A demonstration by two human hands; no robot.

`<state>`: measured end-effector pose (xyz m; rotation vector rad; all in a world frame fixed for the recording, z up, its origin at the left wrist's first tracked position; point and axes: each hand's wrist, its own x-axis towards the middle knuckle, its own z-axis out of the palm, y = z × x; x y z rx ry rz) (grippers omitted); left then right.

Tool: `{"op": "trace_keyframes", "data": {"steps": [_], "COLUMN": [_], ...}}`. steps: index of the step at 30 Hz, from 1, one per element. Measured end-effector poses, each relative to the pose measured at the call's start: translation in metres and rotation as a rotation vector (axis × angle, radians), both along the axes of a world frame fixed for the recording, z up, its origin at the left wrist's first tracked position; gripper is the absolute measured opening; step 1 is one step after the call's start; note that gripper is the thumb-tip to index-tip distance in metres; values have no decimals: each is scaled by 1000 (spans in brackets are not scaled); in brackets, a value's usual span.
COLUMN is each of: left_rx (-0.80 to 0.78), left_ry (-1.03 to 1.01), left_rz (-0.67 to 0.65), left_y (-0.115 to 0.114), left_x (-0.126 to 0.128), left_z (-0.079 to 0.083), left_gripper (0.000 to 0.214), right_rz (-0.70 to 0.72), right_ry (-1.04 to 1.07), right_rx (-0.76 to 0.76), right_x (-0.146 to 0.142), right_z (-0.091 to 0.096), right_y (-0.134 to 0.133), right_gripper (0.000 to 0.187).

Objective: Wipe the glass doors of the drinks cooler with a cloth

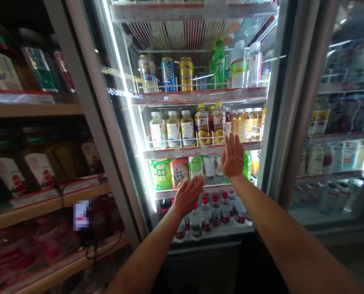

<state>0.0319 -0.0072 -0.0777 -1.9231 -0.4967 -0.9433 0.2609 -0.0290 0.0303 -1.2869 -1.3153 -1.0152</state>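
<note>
So both bare arms stretch out toward a lit drinks fridge (pixel 278 122). The left hand (pixel 187 196) is lower and nearer, fingers straight, kinda slanting up to the right, nothing gripped. The right hand (pixel 232 157) is further up, fingers long and pointing upward, also gripping nothing. Can't really tell if either one's touching anything.

Past the left hand there's a red pack (pixel 179 168) with a green pack (pixel 195 165) just beside it, and red-capped bottles (pixel 206 214) sit on the level below. The right hand overlaps a shelf edge (pixel 175 153), with iced tea bottles (pixel 203 126) up and to its left. Top level's got a blue can (pixel 168 75) and a gold can (pixel 186 74).
</note>
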Motion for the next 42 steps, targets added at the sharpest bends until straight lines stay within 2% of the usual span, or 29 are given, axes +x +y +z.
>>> {"op": "trace_keyframes", "data": {"steps": [2,4,9,11,13,15,18,19,20,22,26,27,28,29,30,34,36,38,42], "left_rx": [-11,-13,-41,-93,-172,-242,-253,-249,-240,-216,-189,-206,-221,-234,-235,-203,-186,-153,-108], "left_ry": [-2,-31,-312,-427,-450,-352,-126,-99,-102,-184,-472,-494,-488,-455,-402,-160,-130,-172,-333], "left_rz": [-2,0,26,48,76,91,59,55,54,53,35,21,5,-10,-25,-48,-39,-39,-42], "left_y": [-1,1,5,1,-7,-17,-27,-27,-26,-19,-4,-2,-1,-2,-5,-21,-22,-17,-5], "left_x": [-1,-1,19,35,50,62,69,69,69,67,66,66,65,63,61,50,47,48,54], "left_z": [-17,-12,48,57,44,13,-34,-41,-40,-18,58,68,72,69,59,-6,-19,-6,55], "left_gripper": [50,51,58,61,61,61,60,61,61,64,68,68,67,66,65,59,58,56,55], "right_rz": [1,2,-6,5,17,29,35,34,30,22,13,13,16,20,24,22,21,23,30], "right_ry": [-3,0,22,28,41,49,45,39,34,26,21,19,19,21,24,18,8,9,26], "right_rx": [-4,-4,-24,-39,-52,-58,-48,-41,-34,-24,-14,-13,-10,-10,-11,-13,2,8,-6], "right_x": [0,0,-1,-1,-1,-1,-2,-2,-1,-1,0,1,1,1,1,0,0,0,0], "right_z": [0,1,1,2,2,3,3,3,3,2,2,2,2,2,2,1,1,1,1], "right_y": [0,0,-1,-2,-2,-3,-3,-3,-3,-2,0,0,0,0,0,-1,-1,-1,1], "right_gripper": [60,60,61,61,61,61,62,62,62,62,61,61,61,61,61,60,60,60,60]}}
